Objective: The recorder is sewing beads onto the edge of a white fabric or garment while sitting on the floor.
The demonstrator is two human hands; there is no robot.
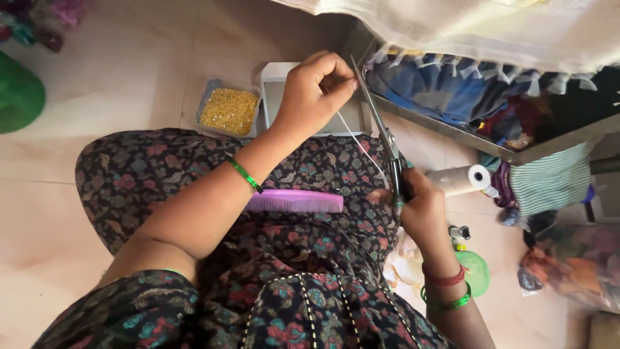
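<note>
Stretching between both hands, a white thread (361,147) is being pinched tight by the left hand (314,90), while scissors (381,132) are being gripped in the closed right hand (420,207), blades beside the thread.

Left hand (318,90) pinches thread (361,147) — right hand (421,208) grips scissors (381,132).

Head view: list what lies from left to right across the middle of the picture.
Green round thing at the edge → tray of golden beads → pink comb on the lap → scissors in the right hand → white thread spool → striped cloth.
</note>
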